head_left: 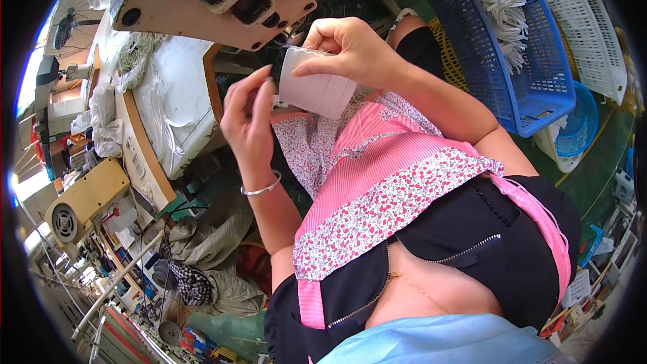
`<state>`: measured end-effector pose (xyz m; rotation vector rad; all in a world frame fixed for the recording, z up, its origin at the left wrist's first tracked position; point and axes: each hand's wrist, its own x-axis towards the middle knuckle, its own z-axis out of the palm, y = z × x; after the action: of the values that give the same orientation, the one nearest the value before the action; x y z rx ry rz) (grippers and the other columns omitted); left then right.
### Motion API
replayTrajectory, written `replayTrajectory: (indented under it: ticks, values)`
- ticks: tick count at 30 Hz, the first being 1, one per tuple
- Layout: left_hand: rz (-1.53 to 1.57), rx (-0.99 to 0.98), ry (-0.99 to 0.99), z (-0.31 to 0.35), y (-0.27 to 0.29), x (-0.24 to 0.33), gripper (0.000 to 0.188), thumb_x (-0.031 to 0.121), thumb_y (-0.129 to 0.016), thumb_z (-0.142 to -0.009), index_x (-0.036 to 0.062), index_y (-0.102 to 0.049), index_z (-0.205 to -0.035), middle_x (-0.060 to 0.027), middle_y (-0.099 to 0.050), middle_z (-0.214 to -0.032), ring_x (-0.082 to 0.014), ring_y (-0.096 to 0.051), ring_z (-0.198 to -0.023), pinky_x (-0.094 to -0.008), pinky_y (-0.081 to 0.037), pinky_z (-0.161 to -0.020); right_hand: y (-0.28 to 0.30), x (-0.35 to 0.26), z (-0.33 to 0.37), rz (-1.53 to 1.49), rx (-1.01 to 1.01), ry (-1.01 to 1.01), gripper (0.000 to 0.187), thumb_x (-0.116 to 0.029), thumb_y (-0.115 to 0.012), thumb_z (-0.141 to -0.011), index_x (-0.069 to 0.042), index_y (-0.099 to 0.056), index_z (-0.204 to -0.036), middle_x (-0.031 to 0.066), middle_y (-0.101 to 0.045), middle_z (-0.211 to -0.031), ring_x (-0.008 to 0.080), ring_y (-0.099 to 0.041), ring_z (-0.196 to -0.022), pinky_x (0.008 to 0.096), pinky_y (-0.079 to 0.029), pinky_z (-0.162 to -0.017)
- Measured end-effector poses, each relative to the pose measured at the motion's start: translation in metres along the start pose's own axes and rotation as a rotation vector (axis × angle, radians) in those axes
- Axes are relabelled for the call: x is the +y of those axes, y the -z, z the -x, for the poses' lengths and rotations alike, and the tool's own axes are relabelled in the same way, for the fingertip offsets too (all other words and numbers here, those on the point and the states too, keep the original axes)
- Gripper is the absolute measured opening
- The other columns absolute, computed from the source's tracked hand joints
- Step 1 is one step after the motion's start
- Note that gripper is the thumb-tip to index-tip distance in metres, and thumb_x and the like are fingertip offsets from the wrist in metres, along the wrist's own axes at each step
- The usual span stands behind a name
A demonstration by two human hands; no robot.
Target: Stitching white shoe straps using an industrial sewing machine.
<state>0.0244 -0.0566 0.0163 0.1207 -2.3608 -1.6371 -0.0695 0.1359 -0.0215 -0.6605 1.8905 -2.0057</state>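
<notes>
My right hand (pixel 354 50) holds a flat, whitish piece (pixel 317 87) by its upper edge, thumb in front and fingers curled behind. The piece has fine parallel lines across it and looks like thin fabric or plastic; I cannot tell which. Just left of it is my left hand (pixel 248 118), with a bracelet (pixel 261 185) at the wrist. Its fingers are partly bent and its fingertips stand apart, close to the piece's left edge, with nothing visible in them. Both hands are above my lap, over a pink, flower-patterned apron (pixel 377 192).
A beige sewing machine head (pixel 222 0) hangs over the hands at the top. On the left, a worktable (pixel 176 104) carries loose threads (pixel 138 61). To the right stand a blue basket (pixel 539 87) with bundled white strips (pixel 502 17) and a white basket (pixel 593 34). Cloth (pixel 226 276) lies at lower left.
</notes>
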Motion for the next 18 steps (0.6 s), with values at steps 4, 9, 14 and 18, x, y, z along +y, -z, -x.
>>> replayTrajectory:
  ticks: [4, 9, 14, 18]
  values:
    - [0.190, -0.122, 0.155, -0.021, -0.021, 0.010, 0.012, 0.009, -0.069, -0.091, -0.0016, -0.070, -0.097, 0.0002, -0.063, -0.080, -0.0036, -0.055, -0.070, -0.0170, -0.043, -0.062, 0.013, -0.020, -0.007, 0.123, -0.105, -0.026, 0.032, -0.024, -0.085, -0.074, -0.001, -0.066, -0.085, 0.0041, -0.066, -0.071, 0.0062, -0.059, -0.068, 0.0229, -0.047, -0.060]
    - [0.237, -0.014, 0.167, -0.023, -0.037, 0.010, 0.010, 0.006, -0.070, -0.089, -0.0019, -0.072, -0.094, 0.0039, -0.054, -0.061, -0.0012, -0.043, -0.050, -0.0167, -0.028, -0.045, 0.028, -0.029, -0.009, 0.061, -0.084, -0.041, 0.025, -0.016, -0.082, -0.079, -0.003, -0.063, -0.090, 0.0000, -0.065, -0.074, 0.0030, -0.060, -0.069, 0.0181, -0.046, -0.061]
    - [0.474, 0.079, 0.210, -0.018, -0.050, 0.008, 0.010, 0.004, -0.069, -0.088, -0.0049, -0.071, -0.093, -0.0007, -0.058, -0.061, -0.0044, -0.047, -0.045, -0.0176, -0.035, -0.042, 0.037, -0.020, 0.003, -0.307, 0.036, -0.155, 0.030, -0.019, -0.078, -0.083, -0.001, -0.064, -0.103, 0.0049, -0.068, -0.089, 0.0069, -0.063, -0.083, 0.0223, -0.050, -0.077]
    - [0.497, 0.151, 0.185, -0.013, -0.057, 0.009, 0.010, 0.004, -0.068, -0.089, -0.0053, -0.070, -0.093, -0.0051, -0.063, -0.063, -0.0067, -0.052, -0.046, -0.0179, -0.040, -0.043, 0.022, -0.005, 0.021, -0.550, 0.122, -0.253, 0.028, -0.017, -0.076, -0.084, -0.002, -0.067, -0.106, 0.0068, -0.070, -0.097, 0.0113, -0.066, -0.087, 0.0257, -0.052, -0.081]
